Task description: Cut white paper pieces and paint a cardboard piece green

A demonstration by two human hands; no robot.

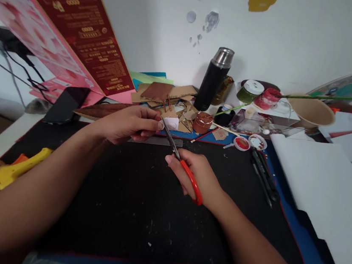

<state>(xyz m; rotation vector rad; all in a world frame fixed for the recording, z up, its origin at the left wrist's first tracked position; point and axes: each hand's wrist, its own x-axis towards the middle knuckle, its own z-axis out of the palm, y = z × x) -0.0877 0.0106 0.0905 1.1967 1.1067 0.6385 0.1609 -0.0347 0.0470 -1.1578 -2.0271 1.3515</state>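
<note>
My right hand [198, 173] grips a pair of scissors [191, 177] by their red handles, the blades pointing up and left. My left hand [135, 125] is closed in a pinch, thumb against fingers, right at the blade tips. Whatever lies between those fingertips is too small to make out. Just beyond the blades shows a small white piece of paper [172, 123]; I cannot tell whether it touches my fingers. Both hands are above the black mat [155, 198]. Behind them lies a clear ruler [158, 141].
Along the wall stand cardboard scraps [155, 91], a black thermos [213, 79], a brown paint jar [203, 121] and a green jar [250, 91]. Paint lids [241, 143] and a dark green utility knife [264, 173] are at right. White paper [316, 188] covers the far right; a yellow tool [19, 168] lies left.
</note>
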